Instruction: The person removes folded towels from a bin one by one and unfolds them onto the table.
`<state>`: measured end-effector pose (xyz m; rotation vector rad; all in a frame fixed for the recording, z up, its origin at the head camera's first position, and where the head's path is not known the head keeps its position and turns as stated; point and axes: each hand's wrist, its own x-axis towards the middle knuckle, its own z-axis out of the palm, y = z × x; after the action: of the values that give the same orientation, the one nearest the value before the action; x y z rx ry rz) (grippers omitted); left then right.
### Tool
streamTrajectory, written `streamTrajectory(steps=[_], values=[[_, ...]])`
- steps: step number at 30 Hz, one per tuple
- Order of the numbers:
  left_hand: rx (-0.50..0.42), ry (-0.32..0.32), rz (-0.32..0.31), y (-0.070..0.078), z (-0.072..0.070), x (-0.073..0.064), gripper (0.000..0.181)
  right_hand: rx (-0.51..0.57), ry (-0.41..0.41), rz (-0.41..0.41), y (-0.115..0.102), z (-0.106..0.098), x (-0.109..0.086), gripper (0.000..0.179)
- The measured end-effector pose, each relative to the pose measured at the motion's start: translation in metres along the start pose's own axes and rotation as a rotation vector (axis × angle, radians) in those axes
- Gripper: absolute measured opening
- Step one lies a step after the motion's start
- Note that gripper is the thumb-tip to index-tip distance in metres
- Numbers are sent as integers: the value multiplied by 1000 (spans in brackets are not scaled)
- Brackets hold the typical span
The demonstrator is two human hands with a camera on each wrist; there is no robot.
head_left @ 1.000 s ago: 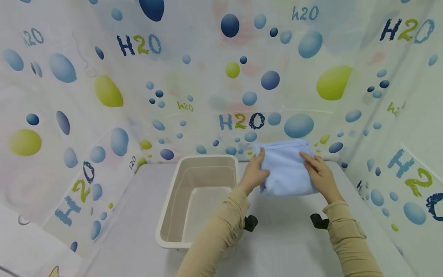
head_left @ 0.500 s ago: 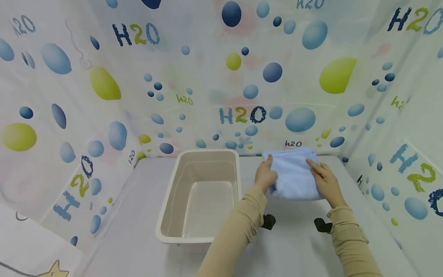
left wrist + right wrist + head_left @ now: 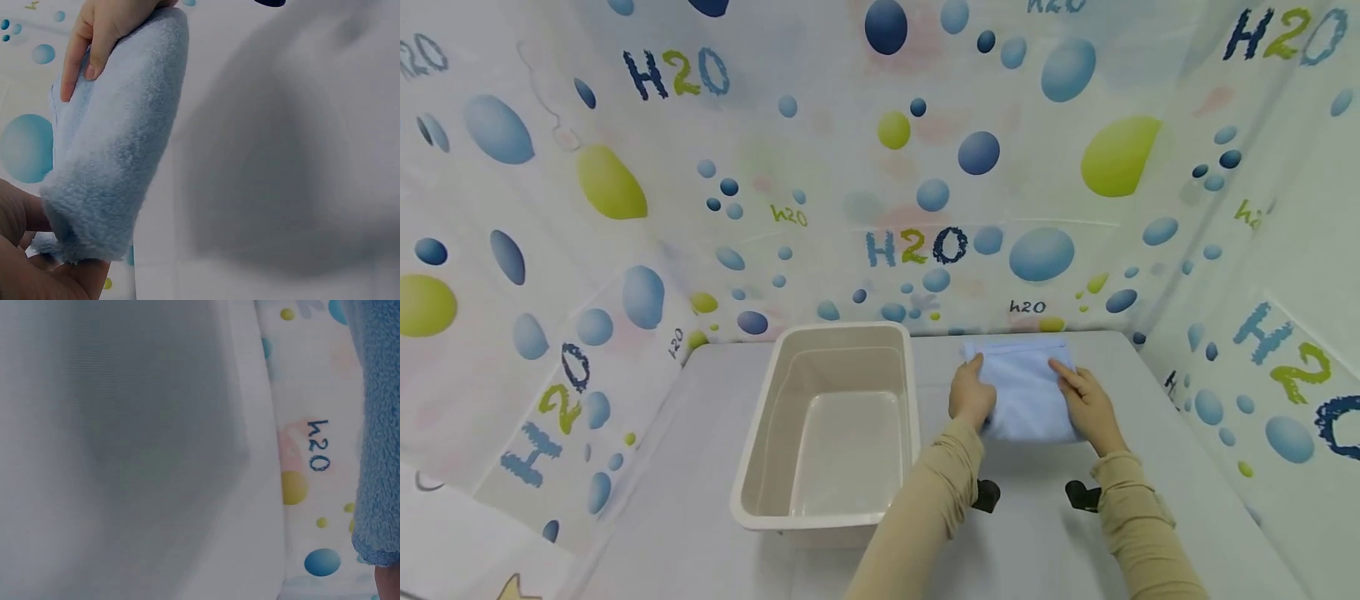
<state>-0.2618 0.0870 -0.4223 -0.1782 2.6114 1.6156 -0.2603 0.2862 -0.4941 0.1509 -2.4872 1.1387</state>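
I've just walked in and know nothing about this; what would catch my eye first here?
Probably the light blue cloth, held above the white table between the left hand and the right hand. Next might come the large beige tub, standing on the table to the cloth's left. Behind them, a pale backdrop shows "H2O" lettering and blue and green bubbles.

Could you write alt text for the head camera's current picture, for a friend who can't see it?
A person's left hand and right hand hold a folded light-blue cloth over a white table, to the right of a beige tub. Behind, a white backdrop is printed with blue and yellow-green bubbles and "H2O".
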Motion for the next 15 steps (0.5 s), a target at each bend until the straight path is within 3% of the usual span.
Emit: streamTrajectory(steps=[7,15], values=[[-69,57,-22,-6,13,-2,58,-19,-15,30,6,7,-7,35],[-149,66,-48,-33,29,-11,64,-22,-68,61,15,10,-20,35]])
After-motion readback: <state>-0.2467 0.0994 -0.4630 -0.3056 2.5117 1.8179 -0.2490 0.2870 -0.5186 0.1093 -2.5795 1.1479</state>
